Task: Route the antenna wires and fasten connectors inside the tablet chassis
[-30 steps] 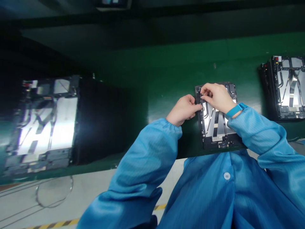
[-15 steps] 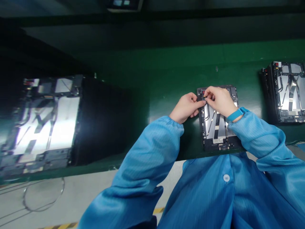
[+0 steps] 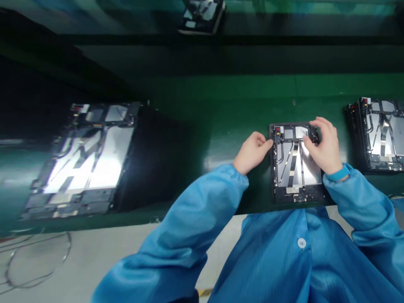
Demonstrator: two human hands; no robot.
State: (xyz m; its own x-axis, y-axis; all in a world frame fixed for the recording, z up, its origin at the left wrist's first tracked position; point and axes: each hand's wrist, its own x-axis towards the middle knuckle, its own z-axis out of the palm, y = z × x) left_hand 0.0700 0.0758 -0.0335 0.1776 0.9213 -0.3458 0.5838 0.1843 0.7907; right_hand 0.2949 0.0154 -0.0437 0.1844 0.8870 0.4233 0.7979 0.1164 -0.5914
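An opened tablet point(image 3: 285, 155) with its inside showing lies flat on the green tabletop in front of me: silver battery panels, black ribbon cables and small boards. At its upper left edge is my left hand point(image 3: 252, 151), fingers curled and thumb tip by the frame; no object shows in it. Over the tablet's upper right part, my right hand point(image 3: 326, 147) is spread, thumb and index finger apart, with nothing between them. Its thumb is above a silver panel; whether it touches cannot be told.
To the right stands a stack of similar opened tablets point(image 3: 383, 134). A tall stack of tablets point(image 3: 85, 160) stands on the left, its top glaring. Another device stack point(image 3: 202, 14) is at the far back. The green table's point(image 3: 240, 94) front edge runs close to my body.
My right hand has left the tablet's upper left corner and moved right, opening from a pinch. My left hand has drawn back slightly to the edge. The camera view has shifted.
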